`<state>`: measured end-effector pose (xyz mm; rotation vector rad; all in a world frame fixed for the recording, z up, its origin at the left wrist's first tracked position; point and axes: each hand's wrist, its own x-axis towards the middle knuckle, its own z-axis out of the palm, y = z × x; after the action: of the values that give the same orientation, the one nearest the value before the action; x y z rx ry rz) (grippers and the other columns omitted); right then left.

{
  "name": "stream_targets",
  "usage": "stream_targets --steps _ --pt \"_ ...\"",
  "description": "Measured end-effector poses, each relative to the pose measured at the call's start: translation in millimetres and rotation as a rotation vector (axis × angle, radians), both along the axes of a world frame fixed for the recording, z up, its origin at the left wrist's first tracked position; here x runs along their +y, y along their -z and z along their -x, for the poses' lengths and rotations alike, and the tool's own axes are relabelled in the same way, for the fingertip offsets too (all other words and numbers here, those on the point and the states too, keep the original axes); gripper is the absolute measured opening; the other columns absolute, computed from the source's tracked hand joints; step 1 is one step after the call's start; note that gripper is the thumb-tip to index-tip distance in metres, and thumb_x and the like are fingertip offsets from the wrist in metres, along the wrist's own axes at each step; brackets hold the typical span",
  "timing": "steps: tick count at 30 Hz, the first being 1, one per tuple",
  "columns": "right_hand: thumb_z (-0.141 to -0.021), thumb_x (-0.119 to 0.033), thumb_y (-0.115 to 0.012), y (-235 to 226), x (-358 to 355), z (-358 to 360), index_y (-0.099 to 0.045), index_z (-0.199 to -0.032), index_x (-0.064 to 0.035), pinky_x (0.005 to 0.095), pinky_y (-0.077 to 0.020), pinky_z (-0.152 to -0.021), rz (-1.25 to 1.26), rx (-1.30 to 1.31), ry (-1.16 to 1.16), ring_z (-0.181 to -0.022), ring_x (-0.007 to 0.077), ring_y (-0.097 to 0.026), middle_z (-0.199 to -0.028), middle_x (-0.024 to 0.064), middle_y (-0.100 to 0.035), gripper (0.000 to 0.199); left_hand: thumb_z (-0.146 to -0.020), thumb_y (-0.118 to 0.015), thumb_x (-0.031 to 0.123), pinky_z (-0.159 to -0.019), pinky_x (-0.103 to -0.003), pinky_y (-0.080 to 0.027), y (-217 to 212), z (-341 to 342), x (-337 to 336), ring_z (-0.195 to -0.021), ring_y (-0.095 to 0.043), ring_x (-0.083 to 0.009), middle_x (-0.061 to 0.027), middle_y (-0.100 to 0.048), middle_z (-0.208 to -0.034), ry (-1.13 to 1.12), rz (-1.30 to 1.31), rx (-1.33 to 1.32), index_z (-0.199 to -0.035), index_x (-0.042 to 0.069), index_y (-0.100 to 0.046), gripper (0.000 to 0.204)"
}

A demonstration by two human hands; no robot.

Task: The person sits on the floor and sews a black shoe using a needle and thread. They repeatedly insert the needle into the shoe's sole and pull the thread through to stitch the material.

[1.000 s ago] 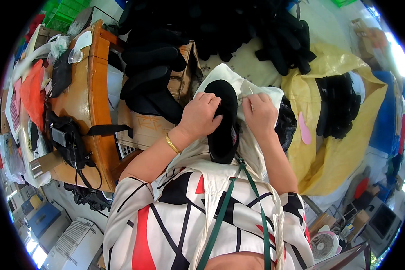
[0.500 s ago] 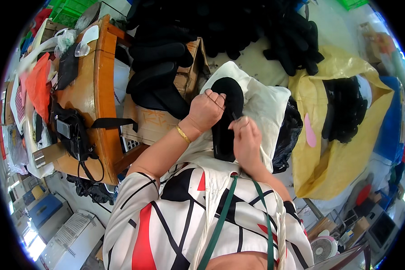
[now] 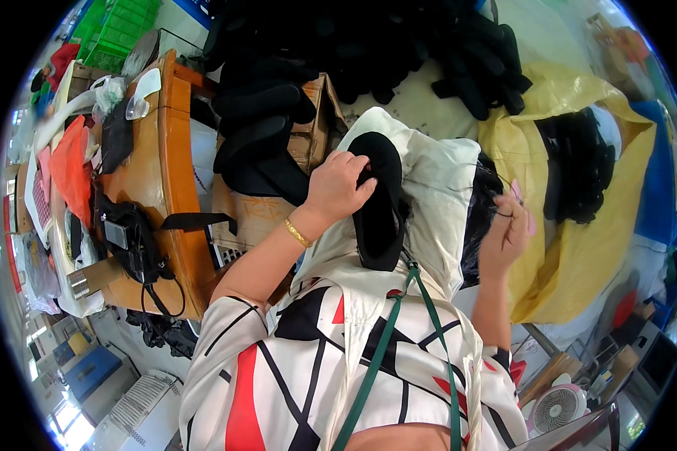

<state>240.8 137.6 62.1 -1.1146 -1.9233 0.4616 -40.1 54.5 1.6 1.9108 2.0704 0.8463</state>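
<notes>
A black cloth shoe (image 3: pixel 380 233) lies lengthwise on a white cloth bundle (image 3: pixel 438 203) over my lap. My left hand (image 3: pixel 340 184), a gold bracelet on its wrist, grips the shoe's upper left edge with fingers curled over the rim. Out to the right, apart from the shoe, my right hand (image 3: pixel 505 231) is raised with its fingers pinched together. A thin dark line shows by its fingertips, too fine to name; any thread running to the shoe cannot be made out.
Black shoes (image 3: pixel 256 143) are stacked on cardboard boxes at left, beside a wooden table (image 3: pixel 147 180) holding a black bag (image 3: pixel 132 237). More black pieces (image 3: pixel 481 64) heap up ahead. A yellow sack (image 3: pixel 579 278) of black items stands right, near a black plastic bag (image 3: pixel 480 218).
My right hand has swung from the shoe out to the right, near the yellow sack. My left hand keeps its hold on the shoe, its fingers slightly shifted.
</notes>
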Motion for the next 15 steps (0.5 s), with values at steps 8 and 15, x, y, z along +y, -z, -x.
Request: stream_targets --steps 8,15 --pt "-0.096 -0.004 -0.059 27 -17 -67 -0.063 -0.113 0.0004 0.0234 -0.0483 -0.07 0.732 0.019 0.048 -0.075 0.0094 -0.061 -0.092 0.0054 -0.068 0.018 -0.077 -0.076 0.049 -0.064 -0.036 -0.049 -23 -14 24 -0.076 -0.06 -0.0263 -0.0072 -0.061 -0.076 -0.028 0.115 0.221 -0.079 0.007 -0.061 0.045" --pt "-0.099 -0.014 -0.06 34 -5 55 -0.064 -0.105 -0.0029 0.0267 -0.052 -0.064 1.109 0.576 -0.134 -0.07 0.0108 -0.063 -0.078 0.0046 -0.066 0.013 -0.078 -0.077 0.038 -0.062 -0.041 -0.048 -12 -15 32 -0.07 -0.06 -0.0289 -0.0111 -0.061 -0.07 -0.153 0.137 -0.002 -0.076 0.004 -0.06 0.038"
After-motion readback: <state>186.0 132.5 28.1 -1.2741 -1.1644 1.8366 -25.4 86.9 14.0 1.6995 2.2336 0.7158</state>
